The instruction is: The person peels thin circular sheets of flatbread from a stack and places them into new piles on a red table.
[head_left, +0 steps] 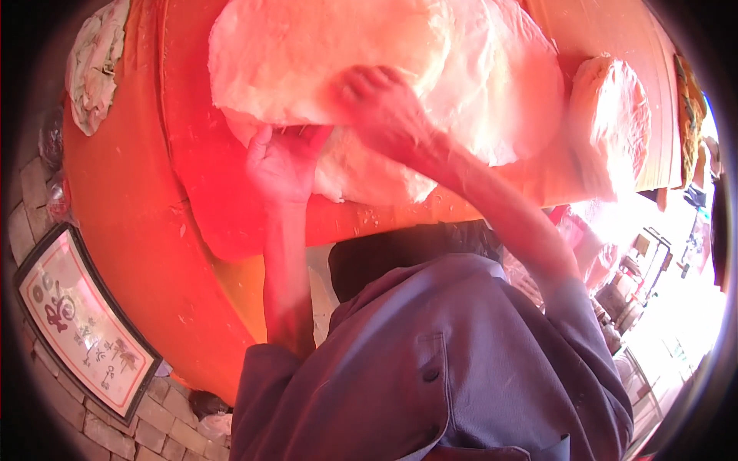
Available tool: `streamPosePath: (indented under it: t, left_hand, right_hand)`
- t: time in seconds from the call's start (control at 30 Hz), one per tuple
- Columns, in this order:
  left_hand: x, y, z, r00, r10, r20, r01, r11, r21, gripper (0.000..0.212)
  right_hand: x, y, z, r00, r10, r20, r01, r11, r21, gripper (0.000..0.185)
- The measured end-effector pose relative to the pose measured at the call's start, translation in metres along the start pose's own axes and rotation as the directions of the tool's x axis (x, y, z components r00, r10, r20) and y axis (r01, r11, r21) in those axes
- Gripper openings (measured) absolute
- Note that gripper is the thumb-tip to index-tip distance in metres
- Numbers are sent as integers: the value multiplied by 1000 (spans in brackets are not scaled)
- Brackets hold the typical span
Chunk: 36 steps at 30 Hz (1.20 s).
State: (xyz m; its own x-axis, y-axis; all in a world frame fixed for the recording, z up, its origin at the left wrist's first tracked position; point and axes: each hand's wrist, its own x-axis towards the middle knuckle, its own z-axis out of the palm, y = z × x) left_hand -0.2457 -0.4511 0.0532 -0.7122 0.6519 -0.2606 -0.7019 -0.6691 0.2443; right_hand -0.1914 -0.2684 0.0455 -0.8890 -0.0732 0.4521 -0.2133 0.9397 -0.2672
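Observation:
Sheets of pale, fluffy wadding [323, 52] lie overlapped on an orange-covered table [369, 219]. My left hand [283, 164] is palm up at the near edge of the front sheet, with its thumb at the rim and its fingers hidden underneath. Over the same sheet, to the right, my right hand [377, 98] is blurred, with its fingers bent on or just above the surface; contact cannot be told. A ragged lower piece of wadding [369, 173] shows below the hands. Strong red light washes over all of this.
A thick roll or pad of wadding [608, 121] lies at the table's right. Crumpled pale cloth [97, 69] rests at the far left. A framed panel with writing [86, 322] stands on the brick floor [155, 420] at left. Cluttered items [625, 288] are at right.

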Motion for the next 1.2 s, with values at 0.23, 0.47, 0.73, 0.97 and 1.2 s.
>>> streamPosePath:
  t: [0.23,0.47,0.73,0.97,1.2]
  left_hand:
    - [5,-14,6,942,4,-335,145,897,418,33]
    - [-37,-10,-5,845,245,-476,191,693,695,36]
    - [-19,8,-31,838,195,-510,118,847,518,17]
    - [-16,0,-33,833,34,-552,187,922,339,12]
    - [-6,-11,-23,860,-38,-509,317,821,474,13]
  right_hand:
    - [79,36,-88,998,59,30,-55,989,-139,5]
    - [88,10,-125,1000,17,-4,-17,990,-143,13]
    - [26,29,-62,947,120,299,-116,993,-33,13]
    - [-22,50,-59,995,65,81,-59,995,-80,24]
    - [6,1,-28,986,-6,164,10,1000,-23,11]
